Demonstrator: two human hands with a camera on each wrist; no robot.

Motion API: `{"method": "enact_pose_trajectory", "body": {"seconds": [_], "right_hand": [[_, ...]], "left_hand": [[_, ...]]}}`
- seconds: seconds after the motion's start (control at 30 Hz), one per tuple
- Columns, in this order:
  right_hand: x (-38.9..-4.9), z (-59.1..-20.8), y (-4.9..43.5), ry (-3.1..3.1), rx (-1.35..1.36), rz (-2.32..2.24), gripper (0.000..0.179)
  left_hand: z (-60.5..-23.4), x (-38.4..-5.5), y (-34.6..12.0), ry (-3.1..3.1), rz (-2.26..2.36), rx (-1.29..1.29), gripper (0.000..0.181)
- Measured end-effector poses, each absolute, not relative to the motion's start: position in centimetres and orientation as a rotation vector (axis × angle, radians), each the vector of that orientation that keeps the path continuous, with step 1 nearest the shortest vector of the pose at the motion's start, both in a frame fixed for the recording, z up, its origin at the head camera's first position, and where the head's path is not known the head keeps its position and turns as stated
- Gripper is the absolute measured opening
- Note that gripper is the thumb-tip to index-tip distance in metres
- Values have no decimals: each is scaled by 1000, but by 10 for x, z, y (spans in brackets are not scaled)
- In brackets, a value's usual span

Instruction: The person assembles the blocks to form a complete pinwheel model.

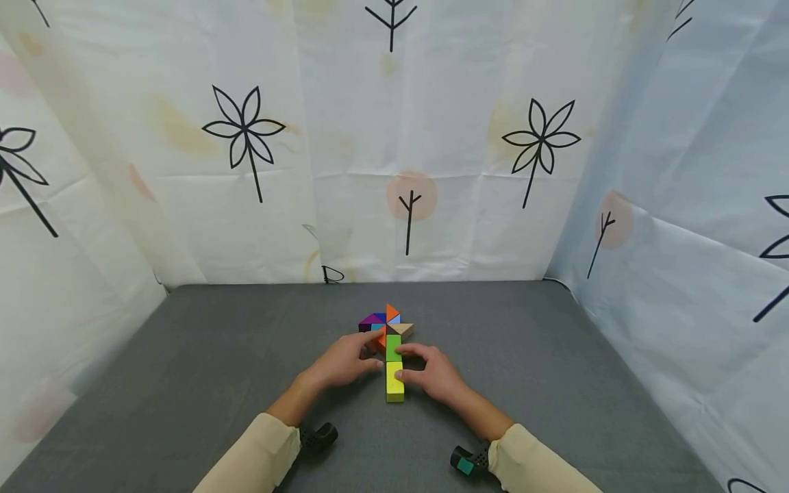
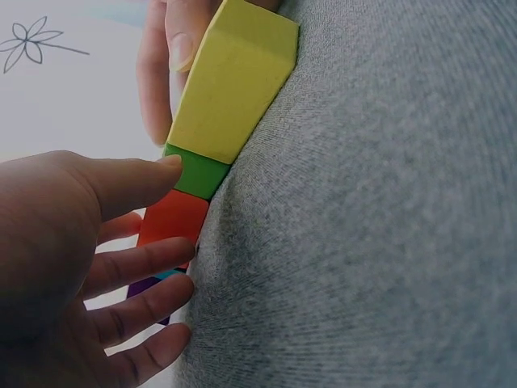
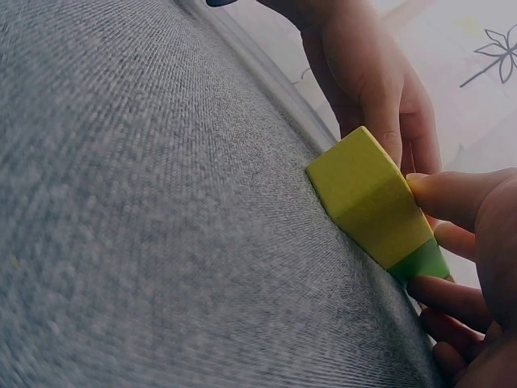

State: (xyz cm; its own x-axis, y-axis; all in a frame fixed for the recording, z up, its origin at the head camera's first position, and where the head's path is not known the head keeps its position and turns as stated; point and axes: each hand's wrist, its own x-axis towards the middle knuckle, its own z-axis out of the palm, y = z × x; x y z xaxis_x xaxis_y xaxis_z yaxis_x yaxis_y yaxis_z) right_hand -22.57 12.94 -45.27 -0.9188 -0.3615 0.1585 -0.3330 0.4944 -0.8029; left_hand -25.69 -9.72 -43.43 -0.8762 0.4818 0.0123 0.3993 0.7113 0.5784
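Note:
A yellow block (image 1: 394,385) and a green block (image 1: 393,348) lie end to end in a straight column on the grey table. Past the green block, colored triangular blocks form a pinwheel, among them an orange triangle (image 1: 392,313), a tan triangle (image 1: 403,329) and a purple piece (image 1: 372,319). My left hand (image 1: 344,361) is on the column's left, fingers loosely extended at a red-orange block (image 2: 174,218), its thumb by the green block. From the right, my right hand (image 1: 439,375) touches the column, thumb at the yellow block and index finger at the green one.
The grey cloth-covered table (image 1: 530,356) spreads around the blocks. White fabric walls (image 1: 345,137) with black plant drawings stand behind and at both sides. Each wrist wears a black camera band, such as the left camera (image 1: 319,437) and the right camera (image 1: 468,460).

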Motion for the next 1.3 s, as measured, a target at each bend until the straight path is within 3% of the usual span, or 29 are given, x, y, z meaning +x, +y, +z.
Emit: {"method": "enact_pose_trajectory", "body": {"seconds": [0.93,1.3], "right_hand": [[-221,-450,132,2671,-557,-1507,40],[-220,-448,136,2578,-497,-1648,40]], "left_hand": [[-428,-250,-106,2696,1047,699,71],[-414,-248,-140,2851,1144,598,55]]}}
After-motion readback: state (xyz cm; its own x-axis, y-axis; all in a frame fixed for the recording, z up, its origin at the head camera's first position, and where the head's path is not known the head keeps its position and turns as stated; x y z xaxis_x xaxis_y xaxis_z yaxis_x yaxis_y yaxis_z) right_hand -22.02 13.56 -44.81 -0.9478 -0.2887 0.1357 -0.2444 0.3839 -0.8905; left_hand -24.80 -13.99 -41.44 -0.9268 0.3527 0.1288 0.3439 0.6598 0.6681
